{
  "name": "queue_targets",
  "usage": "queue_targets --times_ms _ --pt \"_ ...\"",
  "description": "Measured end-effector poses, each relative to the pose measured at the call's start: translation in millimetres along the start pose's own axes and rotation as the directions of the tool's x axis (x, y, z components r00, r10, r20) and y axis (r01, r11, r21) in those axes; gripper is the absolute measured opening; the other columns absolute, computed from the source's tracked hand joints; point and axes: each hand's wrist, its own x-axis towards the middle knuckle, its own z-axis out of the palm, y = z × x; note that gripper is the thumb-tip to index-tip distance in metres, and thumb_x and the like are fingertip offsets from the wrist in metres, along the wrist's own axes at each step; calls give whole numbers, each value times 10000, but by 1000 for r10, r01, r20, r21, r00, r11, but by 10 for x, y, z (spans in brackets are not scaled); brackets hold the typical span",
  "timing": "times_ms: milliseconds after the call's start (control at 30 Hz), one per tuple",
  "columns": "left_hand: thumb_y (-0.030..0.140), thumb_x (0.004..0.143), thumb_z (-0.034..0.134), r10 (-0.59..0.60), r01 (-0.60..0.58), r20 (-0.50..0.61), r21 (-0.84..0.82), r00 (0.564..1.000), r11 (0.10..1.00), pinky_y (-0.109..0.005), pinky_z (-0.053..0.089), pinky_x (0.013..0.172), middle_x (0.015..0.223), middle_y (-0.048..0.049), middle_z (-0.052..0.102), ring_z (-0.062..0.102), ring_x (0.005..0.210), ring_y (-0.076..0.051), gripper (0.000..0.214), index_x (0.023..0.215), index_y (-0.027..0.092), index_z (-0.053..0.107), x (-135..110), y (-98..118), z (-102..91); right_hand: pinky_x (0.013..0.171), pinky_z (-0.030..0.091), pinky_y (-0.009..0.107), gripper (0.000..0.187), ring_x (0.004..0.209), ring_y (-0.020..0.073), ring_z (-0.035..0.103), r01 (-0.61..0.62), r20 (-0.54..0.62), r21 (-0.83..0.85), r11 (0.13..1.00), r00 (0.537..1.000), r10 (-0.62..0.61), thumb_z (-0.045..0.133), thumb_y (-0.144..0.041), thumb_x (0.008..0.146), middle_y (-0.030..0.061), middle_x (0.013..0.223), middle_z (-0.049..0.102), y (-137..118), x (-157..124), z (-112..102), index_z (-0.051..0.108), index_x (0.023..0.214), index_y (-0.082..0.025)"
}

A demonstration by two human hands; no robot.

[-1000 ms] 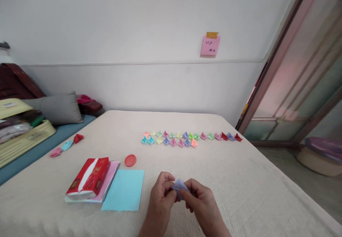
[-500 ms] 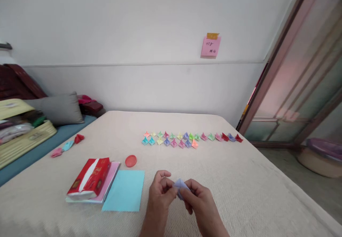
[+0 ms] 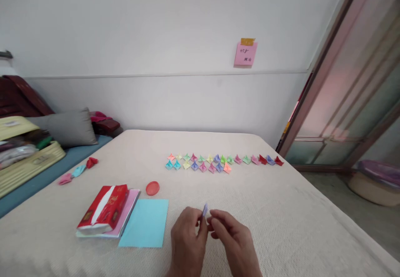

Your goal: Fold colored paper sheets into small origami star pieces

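A small folded piece of lavender paper [image 3: 205,210] shows edge-on as a thin sliver, pinched in the fingertips of my left hand [image 3: 187,236]. My right hand [image 3: 231,239] is just to its right, its curved fingertips close beside the paper. Both hands hover above the cream bedspread [image 3: 281,214]. To the left of my hands lies a sheet of light blue paper [image 3: 145,223]. Farther ahead, several small folded paper pieces in many colours [image 3: 200,162] stand in two rows.
A red tissue packet [image 3: 103,208] rests on pink paper [image 3: 133,202], beside a round red lid [image 3: 152,188]. Several folded pieces [image 3: 78,170] lie near the bed's left edge. A yellow basket [image 3: 28,162], grey pillow [image 3: 65,128] and glass door [image 3: 337,102] surround the bed.
The lavender paper has turned from a broad folded shape to a thin edge-on sliver. My right hand has loosened from it and moved slightly right and down.
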Motion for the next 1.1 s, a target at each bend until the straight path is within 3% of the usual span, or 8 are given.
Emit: queue_targets --times_ms 133,267,333,433,500,600,900,1100 --pt "93 836 515 425 -411 -13 231 905 882 -300 419 604 679 -51 602 547 642 -195 124 771 170 588 -72 -29 51 751 499 308 241 820 218 617 1 89 59 998 996 -6 679 -353 750 59 831 713 -37 0 12 711 912 -178" --pt "38 816 477 476 -478 47 118 878 871 -308 464 655 826 -89 627 575 731 -203 249 1006 147 595 -97 24 61 654 504 286 228 678 183 608 -69 -20 121 990 997 72 698 -370 722 35 687 686 10 80 -49 710 800 -156" --pt "64 832 468 383 -383 42 -23 923 924 -300 472 689 862 -79 614 581 772 -192 222 973 169 603 -85 52 32 589 483 252 197 605 155 588 -91 -63 125 988 993 100 700 -344 716 16 617 656 21 108 -87 697 746 -150" --pt "183 834 540 23 -15 28 -256 999 966 -294 467 702 840 -47 600 580 777 -181 73 885 188 592 -19 60 -33 519 434 217 164 531 127 555 -106 -21 87 991 994 108 671 -304 734 6 540 629 -8 118 -121 679 708 -142" --pt "235 799 597 -245 290 158 -440 957 850 -270 454 627 766 -16 595 567 680 -156 123 909 184 580 42 43 -70 488 407 211 164 489 118 531 -112 62 59 992 992 108 650 -292 742 8 498 620 -40 115 -123 671 696 -136" --pt "196 767 603 -322 539 436 -607 840 584 -213 367 504 614 37 541 471 510 -91 59 810 157 589 114 19 -100 457 374 206 152 447 105 497 -98 129 10 995 987 96 634 -267 738 -5 463 593 -61 113 -102 658 664 -137" --pt "140 608 618 -435 574 379 -610 817 546 -187 292 415 465 60 527 424 426 -76 87 593 166 536 108 7 -15 455 378 207 125 476 113 511 8 97 -108 994 995 3 615 -241 735 -16 500 578 44 70 -19 688 671 -162" --pt "149 610 633 -400 512 341 -709 851 485 -192 335 421 484 64 534 455 438 -86 96 639 173 544 77 -6 27 473 376 227 81 493 125 489 37 -8 -34 999 999 -38 681 -248 673 -6 516 587 3 34 23 718 667 -176"
